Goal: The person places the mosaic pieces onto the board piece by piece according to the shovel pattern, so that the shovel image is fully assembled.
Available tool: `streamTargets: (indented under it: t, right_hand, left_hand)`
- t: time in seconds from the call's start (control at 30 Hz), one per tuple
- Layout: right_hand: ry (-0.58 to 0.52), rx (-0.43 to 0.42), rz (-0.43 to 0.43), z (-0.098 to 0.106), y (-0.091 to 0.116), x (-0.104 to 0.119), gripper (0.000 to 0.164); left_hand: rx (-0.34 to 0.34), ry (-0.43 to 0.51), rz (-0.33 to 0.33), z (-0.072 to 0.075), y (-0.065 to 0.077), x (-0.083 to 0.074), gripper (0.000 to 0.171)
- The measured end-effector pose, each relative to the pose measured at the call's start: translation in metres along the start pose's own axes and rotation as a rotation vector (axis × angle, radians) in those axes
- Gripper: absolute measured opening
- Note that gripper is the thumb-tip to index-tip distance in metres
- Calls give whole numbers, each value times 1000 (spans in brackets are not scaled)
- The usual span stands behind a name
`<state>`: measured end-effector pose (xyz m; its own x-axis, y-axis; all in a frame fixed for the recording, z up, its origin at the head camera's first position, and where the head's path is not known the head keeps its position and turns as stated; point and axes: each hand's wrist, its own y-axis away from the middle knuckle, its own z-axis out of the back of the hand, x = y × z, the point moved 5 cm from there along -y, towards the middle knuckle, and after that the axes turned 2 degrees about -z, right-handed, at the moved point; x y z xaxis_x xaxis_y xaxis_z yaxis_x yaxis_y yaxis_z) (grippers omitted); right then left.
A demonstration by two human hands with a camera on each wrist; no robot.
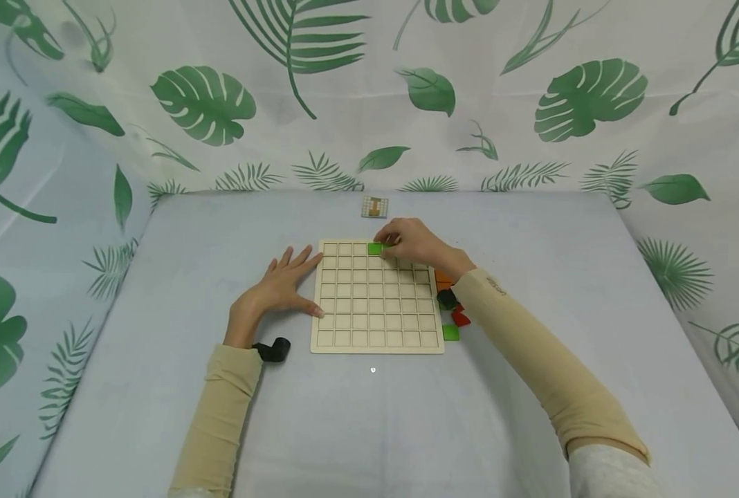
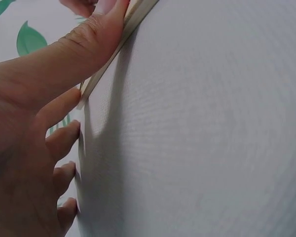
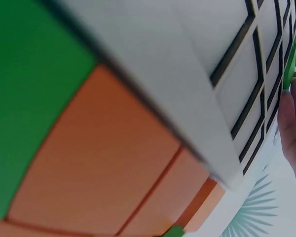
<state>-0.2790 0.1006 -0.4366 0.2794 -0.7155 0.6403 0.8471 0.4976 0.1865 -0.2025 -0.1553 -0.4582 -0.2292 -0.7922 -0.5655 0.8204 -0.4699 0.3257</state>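
Note:
A pale wooden grid board (image 1: 376,347) lies flat on the table. My right hand (image 1: 414,242) is over its far edge, thumb and fingers pinching a green square tile (image 3: 289,71) at the far row. Just left of those fingertips another green tile (image 1: 374,248) sits in a cell of that row. At the board's left side my left hand (image 1: 280,287) is spread out, its thumb on the edge and the index fingertip by the far left corner. In the left wrist view the left thumb (image 2: 96,37) rests on the board's rim.
Orange tiles (image 3: 96,163), red tiles (image 1: 460,317) and a loose green tile (image 1: 450,333) lie along the board's right side, partly hidden by the right wrist. A small pattern card (image 1: 374,207) lies beyond the board. Leaf-printed cloth (image 1: 344,138) hangs behind the table.

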Motion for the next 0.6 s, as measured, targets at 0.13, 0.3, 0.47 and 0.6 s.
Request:
streamTargets:
  t: [0.13, 0.3, 0.47, 0.6]
  right_hand:
    - [-17, -19, 6, 3, 5, -2, 31]
    - [-38, -42, -8, 7, 14, -10, 30]
    - [-33, -57, 2, 11, 25, -15, 29]
    - [-1, -76, -11, 17, 33, -19, 29]
  left_hand:
    - [2, -3, 8, 1, 1, 1, 118]
    - [0, -2, 11, 0, 1, 0, 118]
    - [5, -9, 15, -1, 1, 0, 118]
    - [2, -13, 16, -1, 0, 0, 118]
